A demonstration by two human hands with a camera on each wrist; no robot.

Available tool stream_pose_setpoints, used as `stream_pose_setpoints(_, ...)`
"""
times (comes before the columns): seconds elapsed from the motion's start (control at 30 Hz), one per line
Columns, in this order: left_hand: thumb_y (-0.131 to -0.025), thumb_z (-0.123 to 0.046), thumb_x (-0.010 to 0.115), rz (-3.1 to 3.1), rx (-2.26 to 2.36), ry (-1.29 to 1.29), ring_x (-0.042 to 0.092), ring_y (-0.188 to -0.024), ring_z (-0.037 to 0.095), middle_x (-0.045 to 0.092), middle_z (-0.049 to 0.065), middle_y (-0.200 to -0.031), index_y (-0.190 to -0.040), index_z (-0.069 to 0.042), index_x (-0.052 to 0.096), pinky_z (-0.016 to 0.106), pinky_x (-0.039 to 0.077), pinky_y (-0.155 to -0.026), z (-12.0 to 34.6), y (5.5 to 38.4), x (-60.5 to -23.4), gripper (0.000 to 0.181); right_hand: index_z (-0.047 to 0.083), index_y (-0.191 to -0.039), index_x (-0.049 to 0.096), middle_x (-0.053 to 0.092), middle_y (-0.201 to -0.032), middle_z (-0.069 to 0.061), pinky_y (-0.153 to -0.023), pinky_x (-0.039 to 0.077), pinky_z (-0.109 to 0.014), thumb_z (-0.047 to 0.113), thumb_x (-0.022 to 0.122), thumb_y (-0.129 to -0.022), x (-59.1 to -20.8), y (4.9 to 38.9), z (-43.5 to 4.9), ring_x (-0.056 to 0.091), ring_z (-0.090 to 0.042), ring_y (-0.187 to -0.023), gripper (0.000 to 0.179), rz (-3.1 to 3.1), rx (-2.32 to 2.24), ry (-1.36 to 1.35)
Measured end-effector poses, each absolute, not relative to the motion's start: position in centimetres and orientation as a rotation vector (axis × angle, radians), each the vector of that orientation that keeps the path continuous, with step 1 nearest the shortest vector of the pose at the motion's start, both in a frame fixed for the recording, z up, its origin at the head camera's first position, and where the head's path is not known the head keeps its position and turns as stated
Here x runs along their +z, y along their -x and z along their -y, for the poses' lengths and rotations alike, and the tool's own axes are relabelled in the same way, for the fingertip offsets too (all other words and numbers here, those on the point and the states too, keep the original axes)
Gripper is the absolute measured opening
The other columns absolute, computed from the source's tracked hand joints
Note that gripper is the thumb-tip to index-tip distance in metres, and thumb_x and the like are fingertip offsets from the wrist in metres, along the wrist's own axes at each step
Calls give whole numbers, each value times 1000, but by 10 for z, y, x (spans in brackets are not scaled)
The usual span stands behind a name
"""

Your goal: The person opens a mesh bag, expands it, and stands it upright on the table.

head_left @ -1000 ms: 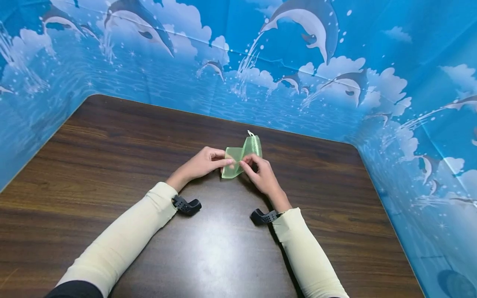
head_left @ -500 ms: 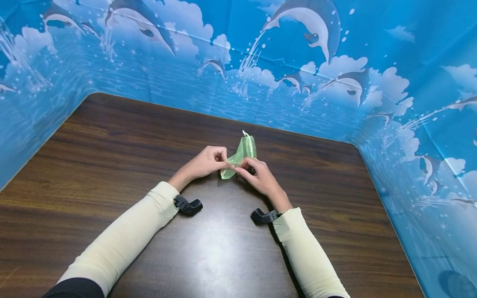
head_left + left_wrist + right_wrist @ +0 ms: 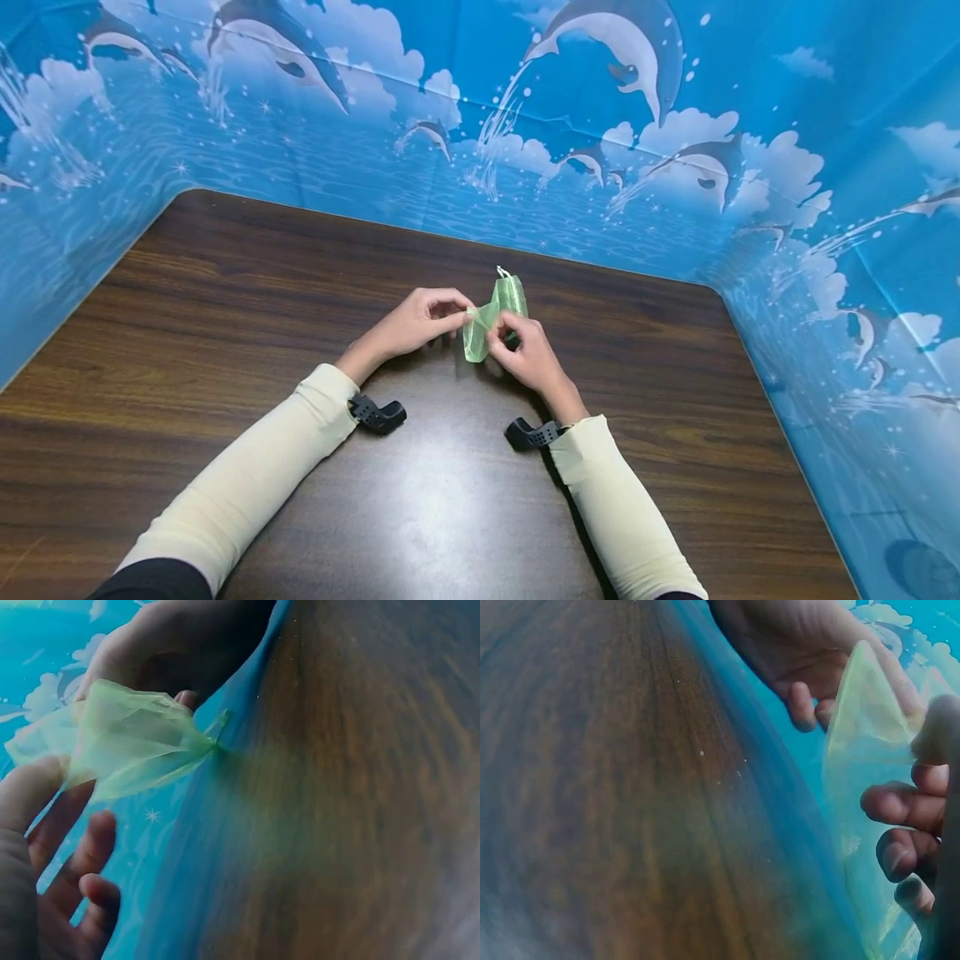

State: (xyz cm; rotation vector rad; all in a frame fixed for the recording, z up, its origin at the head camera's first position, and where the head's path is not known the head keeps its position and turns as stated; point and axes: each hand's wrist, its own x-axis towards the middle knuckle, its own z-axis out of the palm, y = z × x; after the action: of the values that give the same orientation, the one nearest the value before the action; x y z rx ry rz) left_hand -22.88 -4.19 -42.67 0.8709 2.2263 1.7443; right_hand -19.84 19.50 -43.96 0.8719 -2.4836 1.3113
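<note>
A sheer green organza bag (image 3: 474,343) with a white drawstring (image 3: 502,272) at its far end is held up between both hands over the table. My left hand (image 3: 420,321) pinches its upper left edge between thumb and index finger, the other fingers apart from it in the left wrist view. The right hand (image 3: 527,354) pinches the fabric near the middle, fingers curled. In the left wrist view the bag (image 3: 135,735) bunches toward a narrow tip. From the right wrist, the cloth (image 3: 862,735) shows as a pointed fold beside the curled right fingers (image 3: 904,806).
The dark wood-grain table (image 3: 262,267) extends around both arms. A blue dolphin-print curtain (image 3: 360,167) rises along its far and side edges. Black wrist-camera mounts (image 3: 378,415) are strapped by the pale sleeves (image 3: 247,467).
Left fingertips first closed in on the right ones at the bag, then moved up and slightly away. The bag's lower left part, spread flat earlier, is now narrower and folded.
</note>
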Motion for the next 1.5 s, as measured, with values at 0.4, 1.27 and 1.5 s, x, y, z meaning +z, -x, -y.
stream_pose_setpoints(0.4,-98,-8,70,-2390,1853,-806,59,-67,22,62,8,-84,-91,-8,63,28,46,-60,30,220,-414,10,10,-78,55,52,-67,-4,-70,35,-31,15,67,-100,-435,199,-190,46,-26,-67,26,2451,1218,-734)
stream_pose_setpoints(1.27,-95,-6,71,-3142,1699,-1016,69,-74,18,67,5,-85,-86,-9,63,35,52,-62,17,208,-409,12,12,-109,52,62,-89,-6,-67,44,-29,35,63,-104,-426,195,-173,57,-17,-73,26,2630,1321,-405)
stream_pose_setpoints(1.5,-96,-7,68,-3098,1728,-914,65,-73,24,65,5,-83,-88,-9,61,35,50,-64,16,205,-416,11,7,-102,54,59,-78,-7,-63,42,-27,19,63,-105,-434,196,-175,54,-19,-66,15,2443,1409,-396)
